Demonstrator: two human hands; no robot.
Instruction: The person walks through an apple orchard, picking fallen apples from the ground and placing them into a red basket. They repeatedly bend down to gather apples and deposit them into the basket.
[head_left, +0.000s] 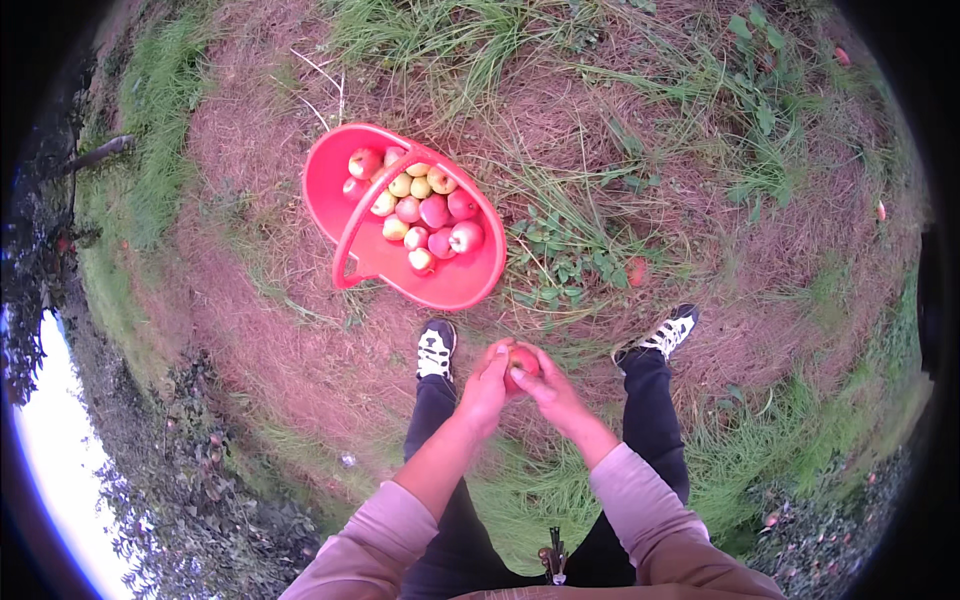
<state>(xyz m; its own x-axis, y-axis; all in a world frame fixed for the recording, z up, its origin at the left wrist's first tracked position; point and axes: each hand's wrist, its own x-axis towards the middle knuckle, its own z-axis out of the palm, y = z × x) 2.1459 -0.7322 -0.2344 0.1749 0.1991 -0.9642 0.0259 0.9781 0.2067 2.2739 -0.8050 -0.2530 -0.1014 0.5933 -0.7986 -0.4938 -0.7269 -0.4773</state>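
Observation:
Between my hands, in front of my body and above the ground, is a red apple. My left hand is closed on its left side, and my right hand wraps its right side with the thumb across the front. Parts of the apple are covered by my fingers. Beyond my left foot stands a red plastic basket with a raised handle. Several red and yellowish apples lie inside it, apart from my hands.
My shoes stand apart on dry grass. A fallen apple lies by leafy weeds right of the basket. Tall grass tufts grow at the back. Fruit-bearing branches show at the lower left, and a dark branch at the far left.

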